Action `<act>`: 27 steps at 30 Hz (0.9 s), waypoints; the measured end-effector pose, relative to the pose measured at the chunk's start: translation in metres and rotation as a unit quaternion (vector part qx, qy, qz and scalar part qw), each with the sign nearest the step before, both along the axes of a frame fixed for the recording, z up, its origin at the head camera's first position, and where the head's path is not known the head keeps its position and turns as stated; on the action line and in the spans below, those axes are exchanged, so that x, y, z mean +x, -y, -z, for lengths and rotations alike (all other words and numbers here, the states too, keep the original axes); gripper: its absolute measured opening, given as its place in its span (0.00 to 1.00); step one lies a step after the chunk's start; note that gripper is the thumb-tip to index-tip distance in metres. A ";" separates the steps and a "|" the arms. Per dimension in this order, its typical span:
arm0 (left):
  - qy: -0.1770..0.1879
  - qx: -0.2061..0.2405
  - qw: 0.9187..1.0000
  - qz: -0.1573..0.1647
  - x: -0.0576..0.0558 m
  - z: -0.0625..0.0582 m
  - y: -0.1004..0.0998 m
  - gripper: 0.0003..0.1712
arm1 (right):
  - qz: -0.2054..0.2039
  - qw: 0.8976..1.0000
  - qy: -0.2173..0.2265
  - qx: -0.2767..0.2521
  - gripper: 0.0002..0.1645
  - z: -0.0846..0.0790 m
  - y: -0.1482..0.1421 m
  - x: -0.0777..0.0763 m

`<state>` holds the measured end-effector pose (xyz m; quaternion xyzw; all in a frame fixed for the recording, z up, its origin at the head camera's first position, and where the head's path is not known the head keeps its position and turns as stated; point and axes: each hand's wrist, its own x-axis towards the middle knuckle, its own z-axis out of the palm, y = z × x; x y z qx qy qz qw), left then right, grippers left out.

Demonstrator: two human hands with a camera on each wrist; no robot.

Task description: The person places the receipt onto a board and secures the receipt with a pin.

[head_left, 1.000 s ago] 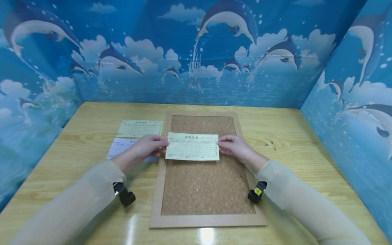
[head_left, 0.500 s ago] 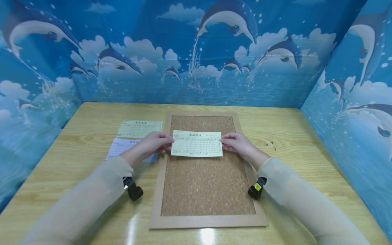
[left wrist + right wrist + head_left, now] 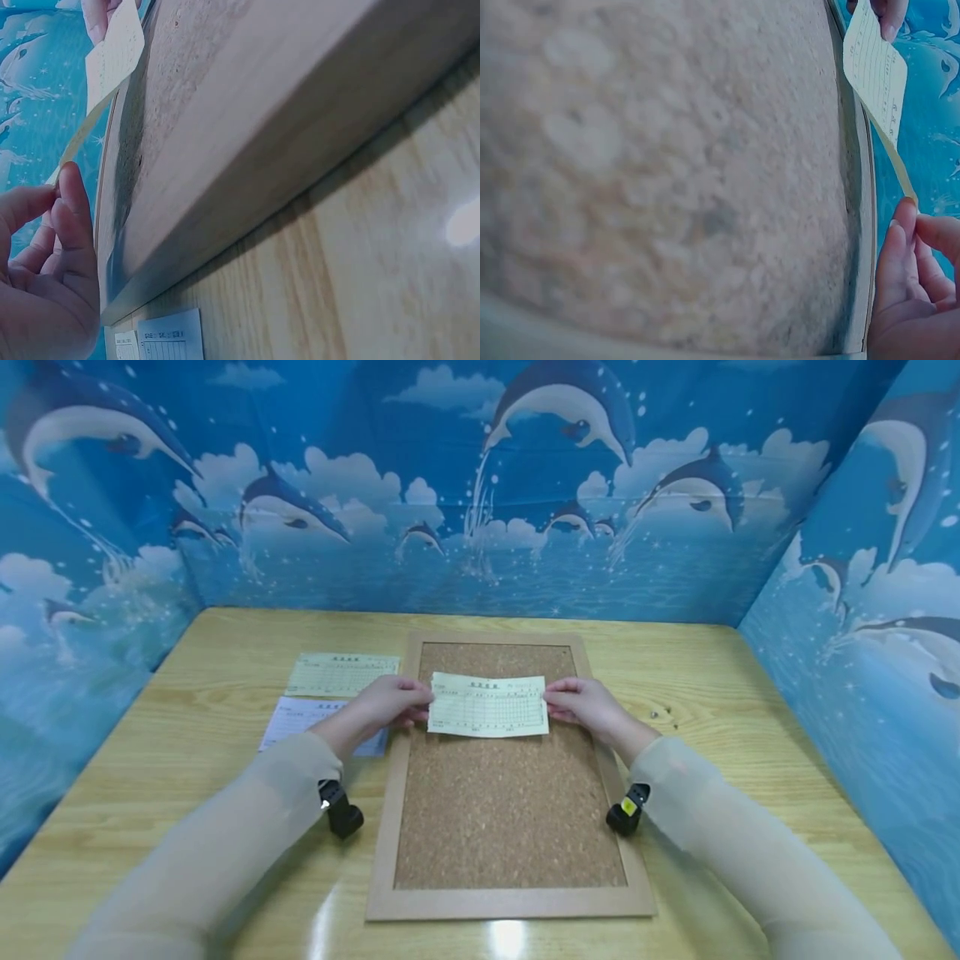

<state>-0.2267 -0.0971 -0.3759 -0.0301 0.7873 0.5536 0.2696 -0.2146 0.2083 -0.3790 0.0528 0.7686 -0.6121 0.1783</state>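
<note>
We pinch printed pale-green slip (image 3: 487,706) at both side edges: left hand (image 3: 382,703) grips left edge, right hand (image 3: 588,706) right edge, thumbs and fingertips together. Slip slightly bowed, raised above upper part of framed corkboard (image 3: 510,818), which lies flat on counter (image 3: 225,702). Left of board we see second green slip (image 3: 330,675); just nearer us, lilac slip (image 3: 292,722), partly hidden by left arm. Right of board, small objects (image 3: 655,715), too tiny to identify. Dolphin-print backdrop (image 3: 450,568) behind.
</note>
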 end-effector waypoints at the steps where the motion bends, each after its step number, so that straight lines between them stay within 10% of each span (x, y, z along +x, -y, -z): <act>1: -0.001 0.001 1.000 0.001 -0.001 0.000 -0.001 0.16 | 0.001 1.000 0.001 0.003 0.18 0.000 0.000 -0.001; 27: 0.001 -0.015 1.000 -0.016 -0.020 -0.002 -0.014 0.16 | 0.019 1.000 0.000 0.023 0.19 -0.001 -0.003 -0.021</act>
